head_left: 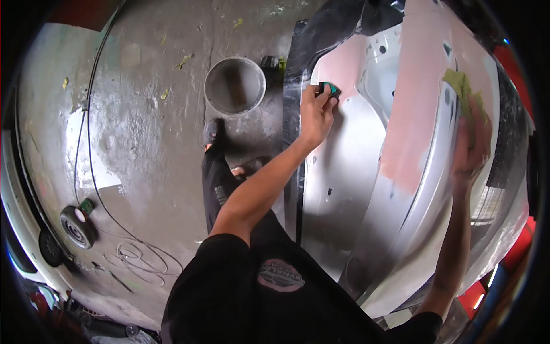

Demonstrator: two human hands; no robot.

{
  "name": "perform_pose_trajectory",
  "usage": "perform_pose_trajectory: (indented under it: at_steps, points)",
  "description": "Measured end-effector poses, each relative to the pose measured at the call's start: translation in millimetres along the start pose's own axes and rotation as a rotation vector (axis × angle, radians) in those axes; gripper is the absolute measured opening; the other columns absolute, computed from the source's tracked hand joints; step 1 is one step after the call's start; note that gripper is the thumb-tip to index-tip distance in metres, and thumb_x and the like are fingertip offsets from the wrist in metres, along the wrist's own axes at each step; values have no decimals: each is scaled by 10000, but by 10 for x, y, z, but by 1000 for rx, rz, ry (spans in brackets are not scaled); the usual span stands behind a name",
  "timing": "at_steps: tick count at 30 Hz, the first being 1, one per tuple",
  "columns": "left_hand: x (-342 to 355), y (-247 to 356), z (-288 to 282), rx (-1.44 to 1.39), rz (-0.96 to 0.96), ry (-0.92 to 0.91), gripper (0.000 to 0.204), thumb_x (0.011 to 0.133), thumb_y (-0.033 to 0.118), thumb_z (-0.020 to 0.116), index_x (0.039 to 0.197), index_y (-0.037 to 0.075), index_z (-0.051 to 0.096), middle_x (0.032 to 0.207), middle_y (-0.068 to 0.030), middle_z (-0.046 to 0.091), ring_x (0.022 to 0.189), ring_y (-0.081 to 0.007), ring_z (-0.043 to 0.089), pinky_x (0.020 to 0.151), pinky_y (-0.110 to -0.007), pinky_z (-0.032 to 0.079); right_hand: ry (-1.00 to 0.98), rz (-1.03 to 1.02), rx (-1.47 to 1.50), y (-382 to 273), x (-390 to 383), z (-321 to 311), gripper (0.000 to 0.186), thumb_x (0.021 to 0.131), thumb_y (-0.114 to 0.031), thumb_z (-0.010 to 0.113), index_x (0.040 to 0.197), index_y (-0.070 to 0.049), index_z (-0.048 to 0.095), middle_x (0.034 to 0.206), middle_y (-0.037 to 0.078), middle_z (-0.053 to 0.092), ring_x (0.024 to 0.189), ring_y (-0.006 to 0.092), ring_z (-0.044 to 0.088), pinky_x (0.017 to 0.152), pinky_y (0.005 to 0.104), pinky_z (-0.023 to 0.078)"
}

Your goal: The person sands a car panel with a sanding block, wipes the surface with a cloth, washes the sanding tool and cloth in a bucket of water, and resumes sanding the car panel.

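The person wore a black short-sleeved shirt (246,298) with a round, blurred chest emblem (280,275), black trousers (217,189) and perhaps dark sandals (212,133).

One silver car body panel (349,189) fills the three o'clock side, with one green sanding block (329,89) and one yellow-green cloth (461,86) on it. One round grey bucket (235,86) stands at twelve o'clock, and one small wheel (76,227) lies at eight o'clock.

silver car panel (344,189) with pink patches, teal sanding block (329,89), yellow-green cloth (461,86), grey bucket (235,86).
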State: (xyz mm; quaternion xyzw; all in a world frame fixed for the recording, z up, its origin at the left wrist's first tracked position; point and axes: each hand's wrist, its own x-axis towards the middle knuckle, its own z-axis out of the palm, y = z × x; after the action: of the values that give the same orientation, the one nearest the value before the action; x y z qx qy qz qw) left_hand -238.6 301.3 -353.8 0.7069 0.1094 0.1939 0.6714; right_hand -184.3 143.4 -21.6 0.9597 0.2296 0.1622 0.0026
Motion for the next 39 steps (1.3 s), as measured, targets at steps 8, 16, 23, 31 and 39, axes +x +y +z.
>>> perform_pose_trajectory:
  at_steps: [8,16,23,31,39]
  points:
    - [224,157,50,19,-142,-74,186,896,76,693,1039,-32,742,1015,-232,590,958,-388,595,816,-451,491,-9,58,-26,-42,2,21,385,983,-163,534,1326,-28,646,1303,181,645,1237,371,561,1087,484,412]
    - [537,95,57,158,-119,-83,249,906,127,696,1095,-32,726,1058,-214,605,959,-387,590,816,-459,472,-15,-16,-23,-14,-20,33,392,981,-133,540,1343,-11,631,1314,185,642,1242,373,556,1089,487,411]
    - [862,35,140,122,-136,-84,253,933,126,674,1145,-3,726,1058,-203,602,957,-367,622,789,-438,487,-28,-58,-28,-5,0,27,393,971,-105,546,1339,8,626,1302,185,651,1235,374,558,1085,485,413]
    - [444,263,90,-16,45,-33,206,896,68,665,1062,-40,723,968,-239,584,891,-398,573,780,-464,460,-24,-101,-22,78,32,-22,390,968,-98,538,1330,12,632,1292,179,661,1236,379,560,1090,484,412]
    - [219,324,49,-49,-114,-41,249,918,122,671,1091,-52,711,1084,-224,583,937,-391,598,787,-457,472,-32,-80,-31,59,5,-17,390,976,-117,536,1335,-3,637,1301,174,657,1228,381,562,1065,479,433]
